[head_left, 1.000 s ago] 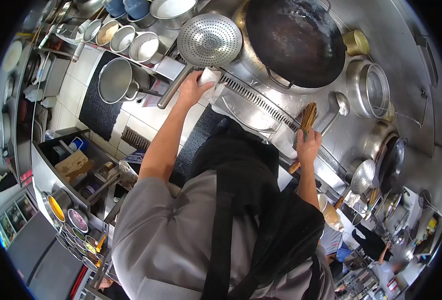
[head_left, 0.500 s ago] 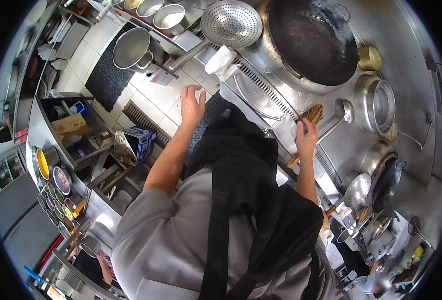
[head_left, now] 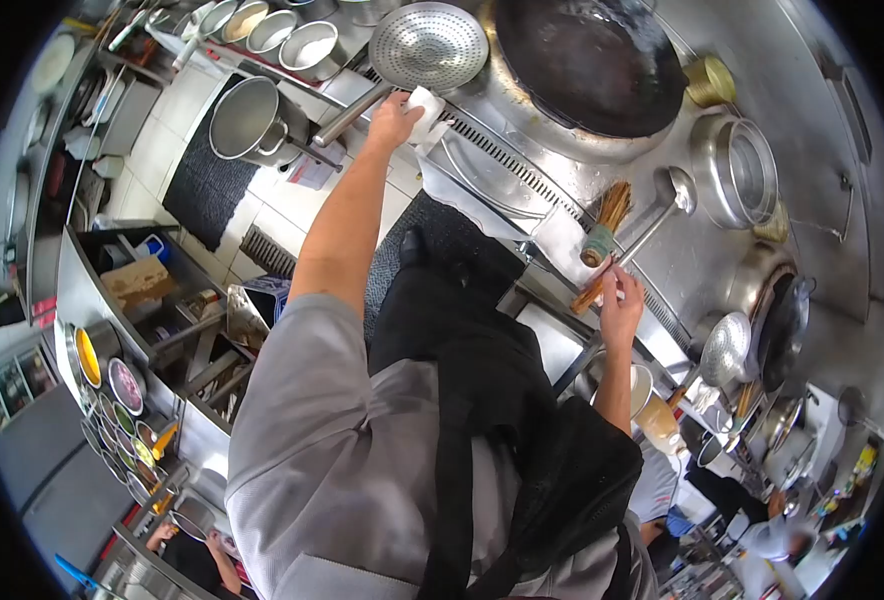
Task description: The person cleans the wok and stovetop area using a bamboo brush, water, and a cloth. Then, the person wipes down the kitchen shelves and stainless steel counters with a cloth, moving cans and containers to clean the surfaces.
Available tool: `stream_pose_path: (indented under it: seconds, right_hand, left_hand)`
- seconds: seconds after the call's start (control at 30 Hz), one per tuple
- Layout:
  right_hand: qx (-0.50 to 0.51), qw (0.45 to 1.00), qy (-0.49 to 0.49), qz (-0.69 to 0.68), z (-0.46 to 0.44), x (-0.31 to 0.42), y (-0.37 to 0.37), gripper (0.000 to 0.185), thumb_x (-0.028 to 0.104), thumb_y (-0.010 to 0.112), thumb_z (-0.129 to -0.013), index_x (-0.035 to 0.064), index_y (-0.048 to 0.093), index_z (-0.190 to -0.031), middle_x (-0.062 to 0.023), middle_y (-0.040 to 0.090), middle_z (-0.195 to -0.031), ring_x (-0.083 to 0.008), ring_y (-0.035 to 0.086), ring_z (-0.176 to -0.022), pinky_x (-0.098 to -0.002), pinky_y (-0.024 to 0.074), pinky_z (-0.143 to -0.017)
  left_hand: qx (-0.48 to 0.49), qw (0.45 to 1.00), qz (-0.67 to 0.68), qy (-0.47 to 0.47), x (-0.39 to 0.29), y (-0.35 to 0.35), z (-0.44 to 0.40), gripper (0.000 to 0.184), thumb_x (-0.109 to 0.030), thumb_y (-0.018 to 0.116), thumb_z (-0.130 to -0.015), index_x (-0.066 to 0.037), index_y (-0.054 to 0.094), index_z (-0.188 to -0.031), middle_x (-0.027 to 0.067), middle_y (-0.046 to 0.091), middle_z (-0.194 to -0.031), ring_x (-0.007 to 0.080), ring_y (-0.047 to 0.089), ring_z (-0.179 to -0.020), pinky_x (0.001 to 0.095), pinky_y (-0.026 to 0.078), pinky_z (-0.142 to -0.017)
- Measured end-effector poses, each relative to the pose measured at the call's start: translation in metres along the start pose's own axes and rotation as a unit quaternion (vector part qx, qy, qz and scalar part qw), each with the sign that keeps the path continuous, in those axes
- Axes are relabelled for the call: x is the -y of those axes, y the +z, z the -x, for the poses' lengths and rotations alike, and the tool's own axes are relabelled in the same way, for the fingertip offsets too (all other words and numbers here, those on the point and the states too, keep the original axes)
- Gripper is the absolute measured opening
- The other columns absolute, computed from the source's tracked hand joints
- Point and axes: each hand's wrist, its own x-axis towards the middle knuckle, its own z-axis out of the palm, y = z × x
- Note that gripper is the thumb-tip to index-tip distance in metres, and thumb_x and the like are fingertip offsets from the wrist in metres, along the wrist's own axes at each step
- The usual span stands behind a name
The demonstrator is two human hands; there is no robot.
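Note:
My left hand (head_left: pixel 394 124) is closed on a white cloth (head_left: pixel 424 112) at the front edge of the steel stove, beside the handle of a perforated strainer (head_left: pixel 429 46). Further right, the fingers of my right hand (head_left: pixel 622 302) are round the handle of a ladle (head_left: pixel 645 232), near its wooden end. The ladle's bowl rests on the steel top. Just beyond that hand, a bamboo brush (head_left: pixel 610 212) with a green-wrapped grip lies beside the ladle. A large dark wok (head_left: pixel 587 70) sits on the burner beyond both hands, wet inside.
Steel pots (head_left: pixel 734 172) and a brass-coloured can (head_left: pixel 710 82) stand right of the wok. A perforated ladle (head_left: pixel 725 349) is lower right. A deep pot (head_left: pixel 245 120) stands at left, above a dark mat (head_left: pixel 208 185). Other people are at both lower corners.
My left hand, empty and apart from the cloth half a second ago, has moved up onto it. My right hand has left the brush and come down to the ladle handle.

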Motion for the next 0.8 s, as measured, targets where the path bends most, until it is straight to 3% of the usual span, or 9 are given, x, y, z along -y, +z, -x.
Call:
stream_pose_path:
  seconds: [0.1,0.13,0.2,0.4,0.5,0.63,0.77,0.8]
  right_hand:
    - [-0.022,1.000,0.012,0.019,0.036,-0.033,0.004,0.029,0.023,0.068,-0.099,0.0022,0.072,-0.119,-0.0165,0.065,-0.107,-0.0255,0.065,-0.094,-0.0365,0.0551,-0.079]
    - [-0.021,0.996,0.089,-0.015,0.047,-0.022,0.005,0.027,0.020,0.068,-0.099,0.0016,0.072,-0.118,-0.0153,0.065,-0.101,-0.0248,0.065,-0.093,-0.0373,0.0538,-0.083]
    - [-0.024,0.996,0.080,-0.019,0.066,-0.028,0.014,0.027,0.020,0.068,-0.098,0.0013,0.072,-0.117,-0.0145,0.066,-0.099,-0.0236,0.064,-0.092,-0.0371,0.0532,-0.084]
    - [-0.003,0.995,0.099,0.012,0.085,0.001,0.049,0.026,0.017,0.070,-0.097,0.0007,0.072,-0.117,-0.0158,0.067,-0.101,-0.0247,0.067,-0.089,-0.0362,0.0539,-0.083]
    - [0.004,0.997,0.082,-0.015,0.088,0.035,0.069,0.027,0.017,0.069,-0.097,0.0005,0.072,-0.118,-0.0157,0.067,-0.101,-0.0247,0.068,-0.091,-0.0357,0.0547,-0.084]
    - [0.046,0.995,0.084,-0.023,0.104,0.073,0.093,0.028,0.018,0.068,-0.098,0.0011,0.070,-0.121,-0.0153,0.065,-0.107,-0.0232,0.069,-0.091,-0.0331,0.0576,-0.074]
    - [0.043,0.995,0.089,-0.004,0.130,0.089,0.104,0.028,0.019,0.068,-0.099,0.0027,0.070,-0.122,-0.0159,0.064,-0.110,-0.0238,0.069,-0.090,-0.0324,0.0581,-0.070]
    - [0.031,0.994,0.102,0.001,0.138,0.094,0.105,0.029,0.020,0.068,-0.099,0.0029,0.070,-0.122,-0.0164,0.065,-0.110,-0.0250,0.070,-0.090,-0.0342,0.0581,-0.072]
  left_hand:
    - [0.036,0.998,-0.016,0.046,0.002,-0.005,0.007,0.078,-0.048,0.076,-0.086,0.003,0.052,-0.140,0.0279,0.066,-0.127,0.0405,0.063,-0.121,0.0453,0.048,-0.104]
    - [0.035,0.997,-0.026,0.062,0.006,-0.003,0.006,0.079,-0.049,0.077,-0.086,0.003,0.052,-0.140,0.0280,0.065,-0.129,0.0408,0.063,-0.122,0.0454,0.048,-0.105]
    - [0.067,0.992,-0.073,0.074,0.008,-0.004,0.001,0.082,-0.052,0.077,-0.085,0.004,0.051,-0.139,0.0289,0.062,-0.133,0.0409,0.061,-0.124,0.0462,0.047,-0.106]
    - [0.065,0.983,-0.119,0.123,0.002,-0.001,0.001,0.070,-0.046,0.079,-0.085,0.006,0.056,-0.126,0.0306,0.064,-0.125,0.0424,0.060,-0.122,0.0486,0.047,-0.104]
    - [0.075,0.994,-0.024,0.082,0.004,-0.008,0.006,0.064,-0.044,0.078,-0.085,0.006,0.058,-0.120,0.0297,0.066,-0.119,0.0432,0.063,-0.115,0.0502,0.049,-0.100]
    - [0.103,0.993,0.031,0.047,-0.002,-0.030,0.011,0.070,-0.047,0.081,-0.084,0.005,0.060,-0.127,0.0278,0.070,-0.117,0.0406,0.068,-0.111,0.0480,0.052,-0.097]
    - [0.138,0.985,0.106,0.018,-0.009,-0.041,0.019,0.071,-0.042,0.083,-0.083,0.006,0.060,-0.130,0.0252,0.071,-0.118,0.0332,0.070,-0.111,0.0423,0.054,-0.095]
    - [0.134,0.984,0.120,0.009,-0.004,-0.039,0.029,0.068,-0.035,0.084,-0.084,0.006,0.058,-0.131,0.0221,0.071,-0.115,0.0290,0.071,-0.105,0.0396,0.056,-0.090]
